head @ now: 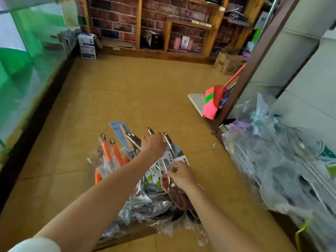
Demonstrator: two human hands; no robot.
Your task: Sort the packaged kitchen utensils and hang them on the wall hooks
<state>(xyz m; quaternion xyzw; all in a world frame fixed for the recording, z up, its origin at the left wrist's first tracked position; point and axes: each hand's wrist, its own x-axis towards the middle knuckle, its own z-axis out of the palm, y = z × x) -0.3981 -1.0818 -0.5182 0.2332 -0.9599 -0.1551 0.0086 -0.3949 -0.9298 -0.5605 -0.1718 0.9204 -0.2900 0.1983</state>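
At the lower centre of the frame, a heap of packaged utensils [145, 195] lies on the tan floor [127, 97]; the left hand [153, 144] has its fingers curled round a steel handle [150, 130] at the heap's upper edge; the right hand [182, 174], just below and right of it, pinches a printed card label [164, 179]; orange-handled tools [106, 150] lie at the heap's left; a pink broom [211, 102] leans at centre right.

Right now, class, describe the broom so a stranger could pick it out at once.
Find the dark brown post rising on the right of the tan floor. Leaning at its foot is the broom. Nothing else nearby has its pink-and-green bristles and red handle.
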